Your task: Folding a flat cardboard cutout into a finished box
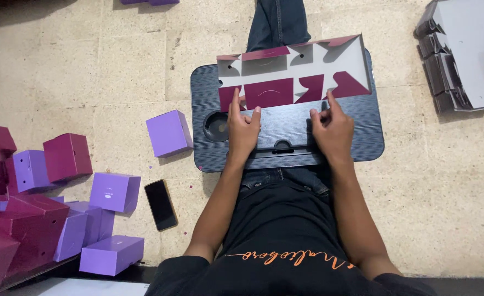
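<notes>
A flat die-cut cardboard box blank (302,68), white inside with maroon flaps, lies on a dark lap tray (357,140) across my legs. My left hand (243,130) rests on the tray with its index finger pressing the blank's near left flap. My right hand (332,129) touches the near edge of the blank at the right with its fingertips, fingers spread. Neither hand grips anything.
A purple folded box (168,133) stands just left of the tray. More purple and maroon boxes (44,203) pile up at the far left. A black phone (161,204) lies on the tiled floor. A stack of flat grey-white blanks (464,55) sits at the upper right.
</notes>
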